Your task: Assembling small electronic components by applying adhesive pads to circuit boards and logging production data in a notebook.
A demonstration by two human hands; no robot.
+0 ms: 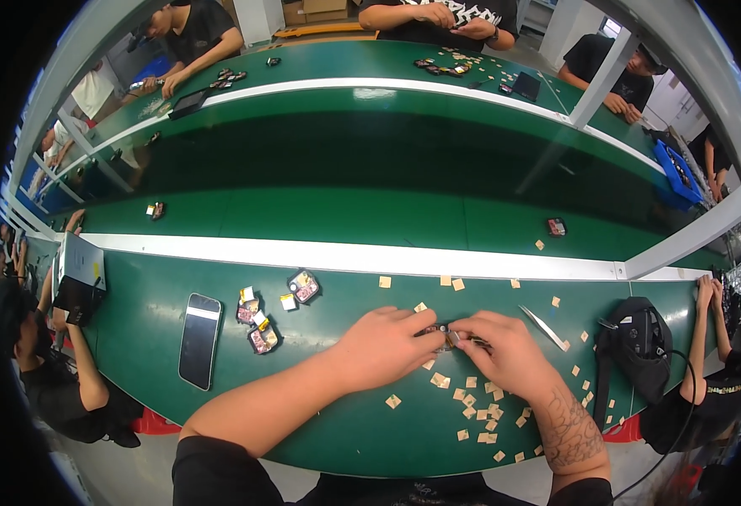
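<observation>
Both my hands meet over the green table point(354, 438). Closed fingers of my left hand point(391, 346) steady a small dark electronic module point(446, 331), mostly hidden by the fingers. From the other side, my right hand point(497, 350) pinches at the same module, where a small silvery piece point(454, 337) shows at the fingertips. Many small tan square pieces point(470, 411) lie scattered below and beside the right hand. Metal tweezers point(544, 329) rest beyond that hand. Left of my hands sit several similar black-rimmed modules point(305, 287), some with white-and-yellow battery-like blocks point(288, 301) on or beside them.
A phone point(199, 341) lies at the left. A black bag point(636, 350) with a cable sits at the right. A white rail point(345, 255) crosses behind my work area, with a green surface beyond. Metal posts point(691, 223) frame the table. Co-workers sit opposite and on both sides.
</observation>
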